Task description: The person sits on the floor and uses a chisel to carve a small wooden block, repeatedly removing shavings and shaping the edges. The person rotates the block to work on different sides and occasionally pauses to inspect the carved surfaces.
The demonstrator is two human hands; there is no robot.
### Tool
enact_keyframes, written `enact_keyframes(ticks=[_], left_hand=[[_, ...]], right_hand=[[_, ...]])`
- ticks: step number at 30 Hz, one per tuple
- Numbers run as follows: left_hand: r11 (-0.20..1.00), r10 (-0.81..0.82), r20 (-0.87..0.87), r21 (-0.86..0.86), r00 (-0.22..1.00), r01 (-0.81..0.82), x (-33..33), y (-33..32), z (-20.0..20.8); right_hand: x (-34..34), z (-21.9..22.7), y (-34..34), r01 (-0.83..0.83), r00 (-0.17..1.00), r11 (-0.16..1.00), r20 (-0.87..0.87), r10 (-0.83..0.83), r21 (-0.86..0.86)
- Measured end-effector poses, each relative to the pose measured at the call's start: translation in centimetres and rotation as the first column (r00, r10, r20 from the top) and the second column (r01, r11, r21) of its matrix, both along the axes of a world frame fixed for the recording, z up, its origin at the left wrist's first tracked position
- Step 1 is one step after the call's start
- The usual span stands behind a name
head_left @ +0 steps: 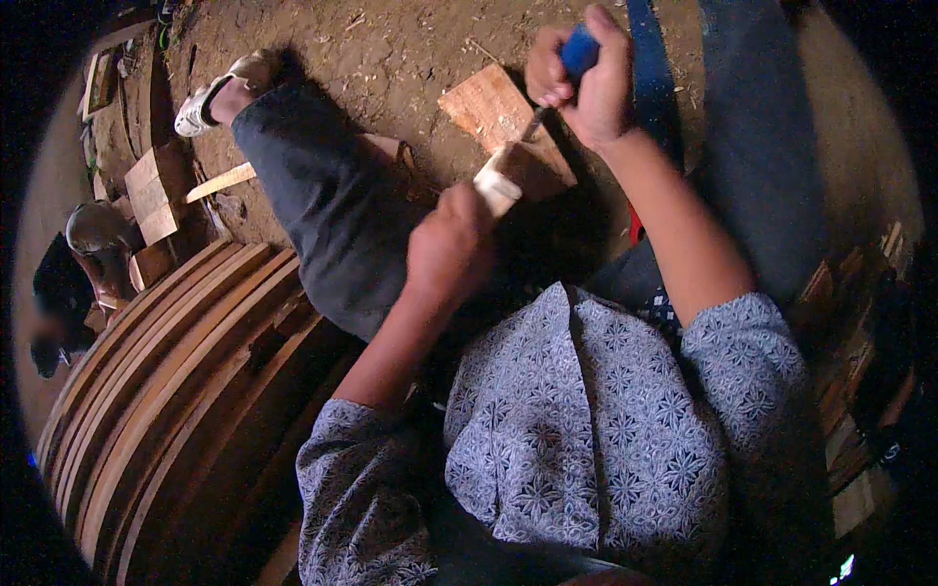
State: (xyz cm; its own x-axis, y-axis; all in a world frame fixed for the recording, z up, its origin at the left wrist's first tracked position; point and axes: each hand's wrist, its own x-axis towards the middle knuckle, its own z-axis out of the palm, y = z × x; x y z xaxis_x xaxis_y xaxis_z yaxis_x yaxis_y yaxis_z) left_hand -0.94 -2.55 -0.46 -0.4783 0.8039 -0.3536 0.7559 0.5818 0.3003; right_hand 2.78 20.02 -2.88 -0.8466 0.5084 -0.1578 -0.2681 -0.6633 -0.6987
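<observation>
My right hand (598, 83) is wrapped round the blue handle (579, 54) of a chisel, its thumb lying up along the handle's end. The dark metal blade (533, 124) slants down to the far end of a small pale wood piece (498, 188). That piece is gripped in my left hand (449, 244), which is slightly blurred. Beneath the blade and the piece, a flat wooden board (486, 104) lies on the ground; its near part is in shadow. Whether the blade tip cuts into the wood cannot be made out.
Long curved-looking wooden planks (166, 381) are stacked at my left. My bent leg in dark trousers (322, 195) lies beside the work. Wood scraps (151, 195) sit at the far left. A blue strip (653, 68) runs at the upper right. Shavings dot the dirt floor (381, 68).
</observation>
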Motion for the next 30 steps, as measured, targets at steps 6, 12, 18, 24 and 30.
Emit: enact_keyframes(ticks=[6,12,18,24,30], left_hand=[[0.71,0.253,0.776,0.257,0.578,-0.656,-2.9,-3.3,-1.4],[0.67,0.061,0.985,0.081,0.164,-0.738,-1.7,-1.2,1.1],[0.686,-0.22,0.8,-0.28,-0.558,-0.671,0.6,-0.1,0.9],[0.733,-0.35,0.448,-0.415,-0.823,-0.538,3.5,1.2,0.5],[0.76,-0.357,0.347,-0.432,-0.867,-0.485,5.1,0.8,0.9]], right_hand=[[3.5,4.6,4.2,0.122,0.975,0.993,-0.189,-0.119,0.003],[6.7,5.5,5.0,-0.276,0.96,0.718,0.141,0.244,0.639],[6.5,8.6,2.3,-0.492,0.846,0.666,0.127,0.518,0.56],[5.9,8.2,1.0,-0.414,0.853,0.654,0.02,0.521,0.632],[5.9,9.0,1.2,-0.363,0.887,0.593,0.07,0.457,0.719]])
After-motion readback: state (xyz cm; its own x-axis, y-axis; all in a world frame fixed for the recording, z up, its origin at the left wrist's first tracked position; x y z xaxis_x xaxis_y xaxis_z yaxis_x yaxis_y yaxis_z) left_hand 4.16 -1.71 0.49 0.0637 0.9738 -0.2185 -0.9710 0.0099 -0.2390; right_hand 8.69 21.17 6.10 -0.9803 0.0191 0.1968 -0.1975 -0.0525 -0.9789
